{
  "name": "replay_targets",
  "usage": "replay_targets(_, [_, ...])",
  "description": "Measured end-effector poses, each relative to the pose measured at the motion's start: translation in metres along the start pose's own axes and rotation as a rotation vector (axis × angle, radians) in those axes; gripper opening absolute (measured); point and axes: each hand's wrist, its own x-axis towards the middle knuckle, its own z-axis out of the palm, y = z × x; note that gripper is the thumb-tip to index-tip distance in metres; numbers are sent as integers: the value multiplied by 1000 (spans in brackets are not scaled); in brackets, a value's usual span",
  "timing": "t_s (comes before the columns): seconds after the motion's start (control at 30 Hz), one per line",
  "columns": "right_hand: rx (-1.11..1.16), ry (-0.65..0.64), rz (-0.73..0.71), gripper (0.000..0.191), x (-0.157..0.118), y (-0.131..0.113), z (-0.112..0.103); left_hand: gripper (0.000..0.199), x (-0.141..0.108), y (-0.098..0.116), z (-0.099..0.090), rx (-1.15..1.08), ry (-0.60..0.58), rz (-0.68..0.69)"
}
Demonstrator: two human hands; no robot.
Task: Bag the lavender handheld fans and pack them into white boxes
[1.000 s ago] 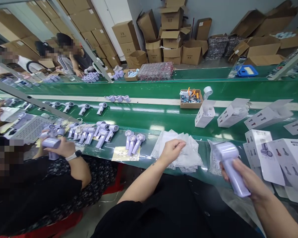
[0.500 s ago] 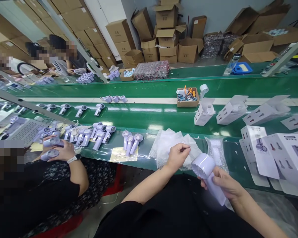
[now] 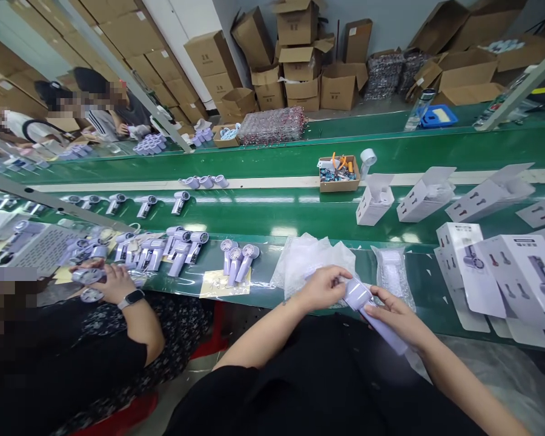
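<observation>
A lilac handheld fan (image 3: 384,330) lies tilted across my front, its round head to the left and its handle pointing down to the right. My right hand (image 3: 397,318) is wrapped round it just below the head. At the head's left edge, my left hand (image 3: 322,287) has its fingers curled closed against the rim; the fingertips are partly hidden. Behind my hands, translucent bubble bags (image 3: 306,260) are piled on the green bench. To the right of that pile, another fan sits inside a bubble bag (image 3: 392,272).
Three lilac fans (image 3: 240,257) rest on yellow paper to the left. White printed boxes (image 3: 470,266) stand at the right, with several open boxes (image 3: 375,200) on the conveyor. A carton of tools (image 3: 339,181) is farther back. A co-worker's hand (image 3: 115,283) holds fan parts at far left.
My left hand has moved right and down to meet the fan head. The right hand has turned the fan and drawn it slightly left, with the head's face now hidden.
</observation>
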Motion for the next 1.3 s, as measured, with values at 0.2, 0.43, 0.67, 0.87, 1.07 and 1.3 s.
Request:
replay_targets(0.2, [-106, 202, -177, 46, 5, 12, 6, 25, -6, 26, 14, 760, -177, 717])
replay_targets(0.43, [127, 304, -145, 49, 6, 15, 14, 23, 9, -18, 22, 837, 154, 470])
replay_targets(0.67, [228, 513, -90, 45, 8, 7, 15, 18, 26, -25, 46, 467, 262, 209])
replay_targets(0.87, [346, 557, 27, 49, 3, 0, 8, 18, 9, -40, 55, 646, 219, 313])
replay_targets(1.07, [360, 611, 28, 35, 12, -2, -6, 10, 25, -19, 74, 362, -145, 236])
replay_targets(1.3, [-62, 482, 104, 31, -18, -3, -31, 10, 52, 3, 71, -460, -66, -691])
